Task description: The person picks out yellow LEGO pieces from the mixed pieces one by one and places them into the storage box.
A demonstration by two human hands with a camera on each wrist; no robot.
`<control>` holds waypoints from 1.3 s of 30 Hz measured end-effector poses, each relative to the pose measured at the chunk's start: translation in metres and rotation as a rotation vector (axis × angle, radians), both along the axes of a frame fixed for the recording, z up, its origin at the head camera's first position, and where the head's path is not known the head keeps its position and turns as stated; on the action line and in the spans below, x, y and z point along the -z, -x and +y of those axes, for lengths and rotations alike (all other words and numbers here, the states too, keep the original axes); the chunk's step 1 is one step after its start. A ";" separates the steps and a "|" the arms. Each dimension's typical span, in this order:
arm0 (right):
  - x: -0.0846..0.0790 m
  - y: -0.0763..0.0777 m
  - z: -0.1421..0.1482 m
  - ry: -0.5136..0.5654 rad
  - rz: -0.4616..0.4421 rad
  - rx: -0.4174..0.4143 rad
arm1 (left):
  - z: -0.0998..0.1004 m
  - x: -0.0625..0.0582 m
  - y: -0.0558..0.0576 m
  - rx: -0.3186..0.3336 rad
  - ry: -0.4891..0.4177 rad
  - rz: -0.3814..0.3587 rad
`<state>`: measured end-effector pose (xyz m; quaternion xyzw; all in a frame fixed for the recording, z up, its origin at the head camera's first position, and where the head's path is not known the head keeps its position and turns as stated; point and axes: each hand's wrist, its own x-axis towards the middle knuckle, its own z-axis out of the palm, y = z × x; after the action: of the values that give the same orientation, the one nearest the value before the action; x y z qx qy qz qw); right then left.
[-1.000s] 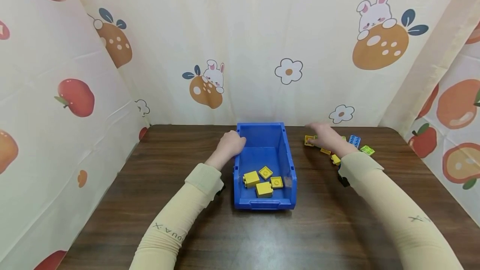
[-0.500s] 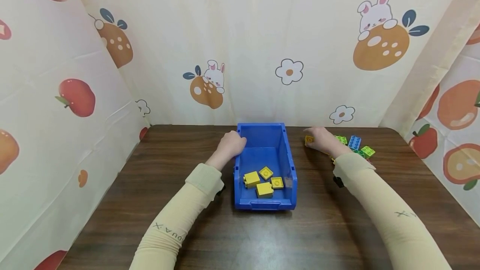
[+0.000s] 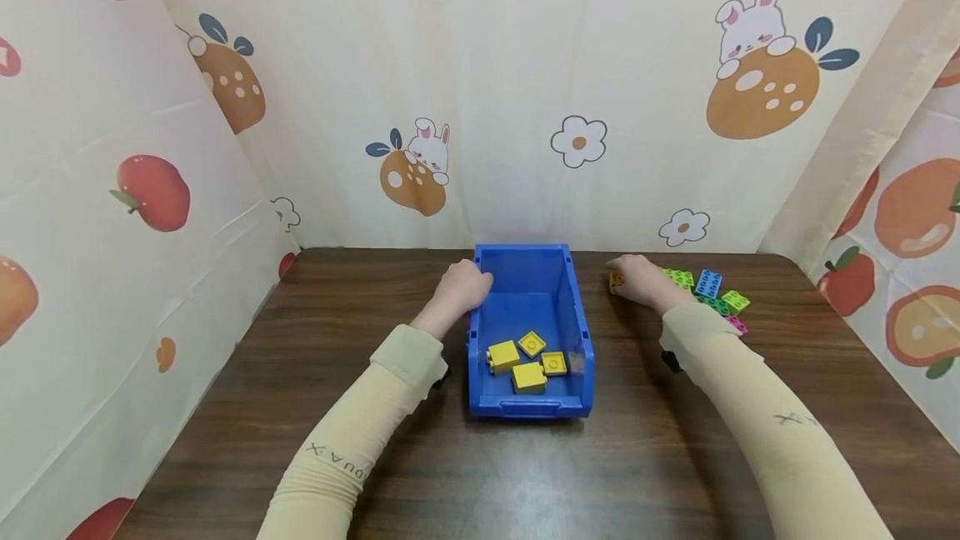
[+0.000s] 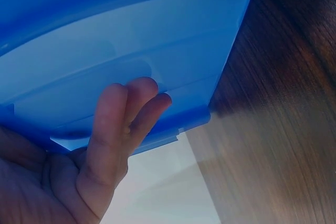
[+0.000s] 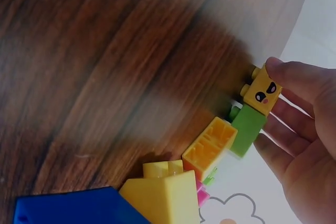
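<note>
My left hand (image 3: 461,286) holds the left rim of a blue storage bin (image 3: 528,408); in the left wrist view its fingers lie against the bin's outer wall. Several yellow bricks (image 3: 502,357) lie on the bin floor near the front. To the right of the bin, my right hand (image 3: 643,280) is low over the table at a group of toy bricks. The right wrist view shows its thumb and fingers pinching a yellow building brick (image 5: 264,92) with a printed face. Beside that brick stands a green brick (image 5: 248,130), close to the fingers.
An orange brick (image 5: 210,148), a larger yellow brick (image 5: 163,198) and a blue brick (image 5: 73,208) line up nearby. Behind the right wrist lie light green (image 3: 737,301), blue (image 3: 708,283) and pink bricks (image 3: 738,324). A printed curtain (image 3: 510,190) hangs along the table's back edge.
My right hand has come down among the bricks and taken hold of the yellow face brick, its forearm swinging left. The left hand and bin stay where they were.
</note>
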<state>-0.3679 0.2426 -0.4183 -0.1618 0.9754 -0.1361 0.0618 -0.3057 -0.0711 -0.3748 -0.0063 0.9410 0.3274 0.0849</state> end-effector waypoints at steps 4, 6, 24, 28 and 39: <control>0.000 0.001 -0.002 -0.029 0.018 0.001 | 0.000 -0.001 0.001 0.002 0.013 0.007; 0.000 0.001 -0.002 -0.041 0.033 -0.004 | 0.000 -0.001 0.001 0.006 0.020 0.012; -0.001 0.001 -0.005 -0.063 0.043 0.003 | -0.001 -0.004 -0.001 0.013 0.008 -0.009; -0.004 -0.001 -0.006 -0.055 0.053 -0.011 | 0.000 -0.005 -0.002 0.013 0.013 -0.007; -0.026 -0.011 -0.005 -0.065 0.027 -0.039 | 0.000 -0.004 -0.001 0.009 0.023 -0.008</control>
<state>-0.3567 0.2372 -0.3927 -0.1807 0.9767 -0.1010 0.0565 -0.3042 -0.0709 -0.3711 -0.0041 0.9444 0.3162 0.0900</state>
